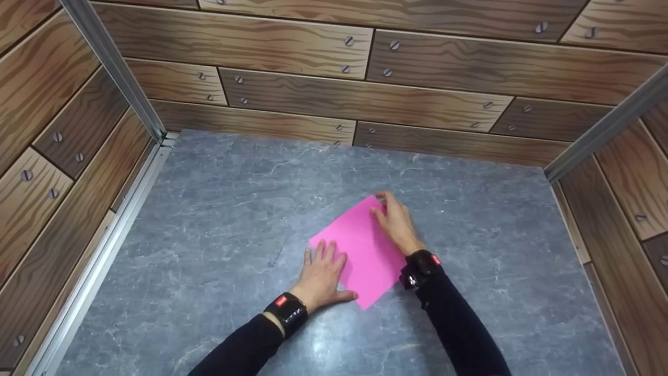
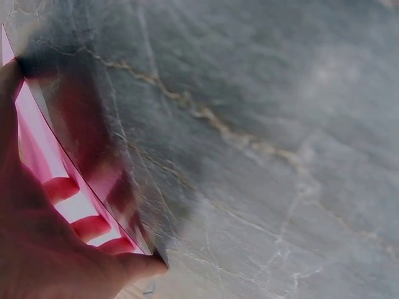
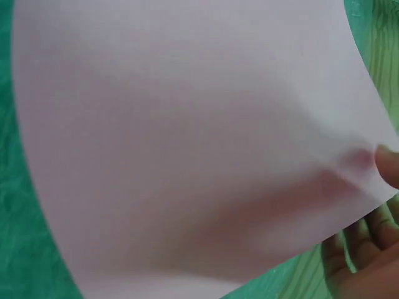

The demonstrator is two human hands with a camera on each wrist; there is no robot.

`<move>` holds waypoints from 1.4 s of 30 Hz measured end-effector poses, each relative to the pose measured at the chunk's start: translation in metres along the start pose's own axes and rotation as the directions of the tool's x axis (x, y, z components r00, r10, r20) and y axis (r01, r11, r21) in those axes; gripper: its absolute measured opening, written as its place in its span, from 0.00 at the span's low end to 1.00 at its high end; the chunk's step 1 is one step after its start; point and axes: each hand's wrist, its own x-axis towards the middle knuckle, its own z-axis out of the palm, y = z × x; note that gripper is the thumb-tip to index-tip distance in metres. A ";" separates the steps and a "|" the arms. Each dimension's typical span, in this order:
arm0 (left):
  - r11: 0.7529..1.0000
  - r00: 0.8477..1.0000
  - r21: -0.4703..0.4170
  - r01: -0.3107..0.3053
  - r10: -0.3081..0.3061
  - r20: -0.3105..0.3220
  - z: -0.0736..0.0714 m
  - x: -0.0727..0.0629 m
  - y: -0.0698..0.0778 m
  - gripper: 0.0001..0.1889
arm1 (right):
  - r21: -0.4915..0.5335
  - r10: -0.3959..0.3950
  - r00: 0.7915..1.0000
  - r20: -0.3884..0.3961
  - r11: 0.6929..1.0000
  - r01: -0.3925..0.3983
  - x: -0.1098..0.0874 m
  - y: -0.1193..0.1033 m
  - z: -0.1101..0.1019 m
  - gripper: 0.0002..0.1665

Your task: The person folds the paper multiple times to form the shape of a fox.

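A pink sheet of paper (image 1: 368, 266) lies at a slant on the grey marbled surface, one corner pointing toward the person. Spread over its left edge, my left hand (image 1: 321, 279) presses it with straight fingers, the thumb by the near corner. My right hand (image 1: 399, 222) pinches the far right edge close to the top corner. In the right wrist view the sheet (image 3: 174, 124) curves and looks pale, with the right thumb (image 3: 388, 165) on its face and the other fingers beyond its edge. The left wrist view shows the left fingers against the pink paper (image 2: 37, 134).
The grey marbled surface (image 1: 235, 193) extends around the paper. Wood-patterned panels (image 1: 292, 89) enclose it at the back and both sides, with metal rails (image 1: 112, 68) at the corners. Each wrist wears a black strapped device (image 1: 289, 313) over a dark sleeve.
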 end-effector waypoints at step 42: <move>1.000 0.991 -0.024 -0.002 -0.001 -0.135 0.012 -0.002 0.001 0.51 | -0.156 -0.489 0.852 0.188 0.841 0.517 -0.100 0.024 -0.022 0.14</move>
